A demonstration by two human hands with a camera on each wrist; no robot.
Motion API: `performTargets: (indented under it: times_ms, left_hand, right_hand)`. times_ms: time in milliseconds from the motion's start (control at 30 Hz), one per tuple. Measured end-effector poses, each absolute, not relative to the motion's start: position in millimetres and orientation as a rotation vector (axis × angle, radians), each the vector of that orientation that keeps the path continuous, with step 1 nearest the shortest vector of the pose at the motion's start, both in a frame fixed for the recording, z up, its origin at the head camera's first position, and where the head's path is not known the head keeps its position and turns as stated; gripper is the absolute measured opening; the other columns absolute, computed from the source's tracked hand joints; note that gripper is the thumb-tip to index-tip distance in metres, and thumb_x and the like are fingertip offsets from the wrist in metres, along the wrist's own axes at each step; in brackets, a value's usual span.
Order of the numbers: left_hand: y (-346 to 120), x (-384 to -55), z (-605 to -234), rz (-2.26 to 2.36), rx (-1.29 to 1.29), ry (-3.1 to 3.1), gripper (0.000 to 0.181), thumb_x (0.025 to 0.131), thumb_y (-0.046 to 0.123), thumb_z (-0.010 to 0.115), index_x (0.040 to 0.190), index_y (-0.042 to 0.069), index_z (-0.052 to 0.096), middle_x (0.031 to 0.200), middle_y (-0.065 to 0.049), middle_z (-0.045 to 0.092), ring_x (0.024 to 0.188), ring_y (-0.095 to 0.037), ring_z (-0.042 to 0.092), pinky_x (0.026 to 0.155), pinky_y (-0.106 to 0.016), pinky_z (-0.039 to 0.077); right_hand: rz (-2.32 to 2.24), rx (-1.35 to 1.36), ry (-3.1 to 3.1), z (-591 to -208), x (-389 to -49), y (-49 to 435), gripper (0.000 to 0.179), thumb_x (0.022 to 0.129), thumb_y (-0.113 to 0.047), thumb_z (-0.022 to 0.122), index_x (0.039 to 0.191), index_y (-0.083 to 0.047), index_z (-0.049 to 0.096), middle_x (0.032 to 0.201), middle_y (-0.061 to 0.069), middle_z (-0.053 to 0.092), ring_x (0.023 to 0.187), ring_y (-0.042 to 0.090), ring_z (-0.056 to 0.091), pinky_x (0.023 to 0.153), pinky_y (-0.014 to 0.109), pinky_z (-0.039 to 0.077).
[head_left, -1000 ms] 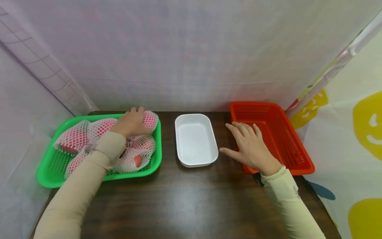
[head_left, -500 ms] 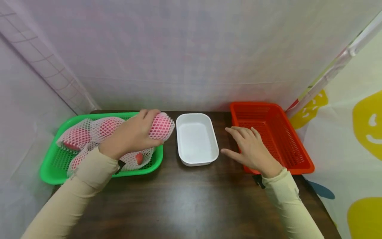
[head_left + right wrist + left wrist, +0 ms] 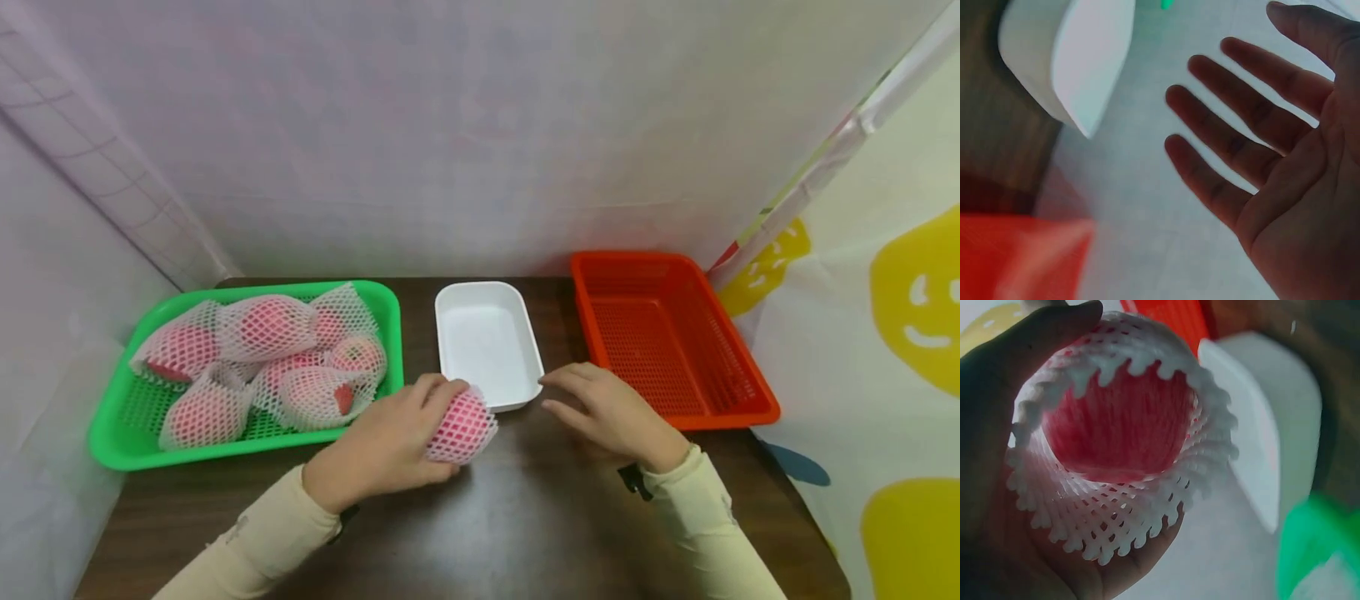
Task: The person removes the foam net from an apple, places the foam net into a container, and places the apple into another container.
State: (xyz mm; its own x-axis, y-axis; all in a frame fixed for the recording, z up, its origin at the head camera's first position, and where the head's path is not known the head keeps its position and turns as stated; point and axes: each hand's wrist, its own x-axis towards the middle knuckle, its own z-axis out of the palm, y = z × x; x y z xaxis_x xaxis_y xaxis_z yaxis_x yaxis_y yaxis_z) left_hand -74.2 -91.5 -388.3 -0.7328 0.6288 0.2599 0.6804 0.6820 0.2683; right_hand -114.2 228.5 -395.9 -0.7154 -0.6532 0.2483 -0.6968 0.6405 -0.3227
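My left hand (image 3: pixel 390 446) grips a red apple (image 3: pixel 1119 425) wrapped in a white foam net (image 3: pixel 1110 515), in front of the near left corner of a white tray (image 3: pixel 491 342). In the left wrist view the net's open end shows the apple's bare red skin. My right hand (image 3: pixel 611 417) holds nothing; its fingers (image 3: pixel 1229 140) are spread and mostly straight in the right wrist view. In the head view its fingertips are right by the tray's near right corner. Several more net-wrapped apples (image 3: pixel 270 325) lie in the green basket (image 3: pixel 112 433) at left.
A red plastic basket (image 3: pixel 675 333) stands right of the white tray on the dark wooden table (image 3: pixel 525 517). A pale cloth wall (image 3: pixel 480 142) rises along the back. To the right hangs a sheet with yellow smiling shapes (image 3: pixel 918 292).
My left hand has lifted the net-wrapped apple out of the green basket and carried it right and nearer. My right hand has moved left and nearer, away from the red basket.
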Motion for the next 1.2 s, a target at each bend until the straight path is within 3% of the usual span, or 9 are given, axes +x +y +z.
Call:
performTargets:
  times_ms: [233,500,767,1000,1200]
  left_hand:
    - [-74.1,-54.5,-438.6,-0.597,-1.084,-2.778,0.09,0.068,0.049,0.086,0.141,0.01,0.048,0.121,-0.011,0.056,0.094,-0.025,0.064,0.076,-0.042,0.056]
    - [-70.8,-43.1,-462.3,-0.724,-1.056,-2.838,0.091,0.068,0.045,0.087,0.143,0.013,0.047,0.124,-0.011,0.054,0.099,-0.024,0.063,0.076,-0.044,0.056]
    - [-68.3,-41.7,-464.2,-0.766,-1.046,-2.816,0.089,0.069,0.046,0.086,0.143,0.014,0.047,0.126,-0.01,0.054,0.1,-0.023,0.063,0.076,-0.043,0.056]
    - [-68.4,-41.4,-465.1,-0.792,-1.049,-2.829,0.09,0.067,0.043,0.088,0.142,0.013,0.048,0.128,-0.011,0.054,0.104,-0.024,0.062,0.08,-0.044,0.056]
    - [-60.8,-41.8,-464.1,-0.803,-1.076,-2.838,0.094,0.066,0.04,0.089,0.145,0.014,0.045,0.13,-0.01,0.052,0.105,-0.026,0.061,0.079,-0.045,0.055]
  right_hand:
    - [0.935,1.168,-2.711,-436.2,-95.6,218.8,0.021,0.093,-0.016,0.072,0.114,-0.014,0.072,0.108,-0.006,0.069,0.101,0.009,0.063,0.086,0.034,0.054]
    - [1.228,1.19,-2.635,-473.1,-80.0,207.7,0.019,0.09,0.0,0.072,0.108,-0.009,0.072,0.103,-0.003,0.071,0.096,0.012,0.066,0.08,0.033,0.057]
    - [1.465,1.11,-2.68,-496.4,-74.6,196.8,0.018,0.092,-0.011,0.073,0.109,-0.012,0.072,0.105,-0.004,0.071,0.096,0.011,0.065,0.082,0.034,0.055]
    - [1.714,1.071,-2.706,-500.2,-72.8,191.7,0.032,0.09,-0.015,0.076,0.12,-0.011,0.066,0.104,-0.002,0.069,0.087,0.018,0.066,0.074,0.036,0.057]
    - [1.655,1.038,-2.753,-500.1,-68.7,188.7,0.053,0.083,-0.016,0.079,0.132,-0.006,0.06,0.114,0.004,0.066,0.094,0.021,0.064,0.081,0.039,0.056]
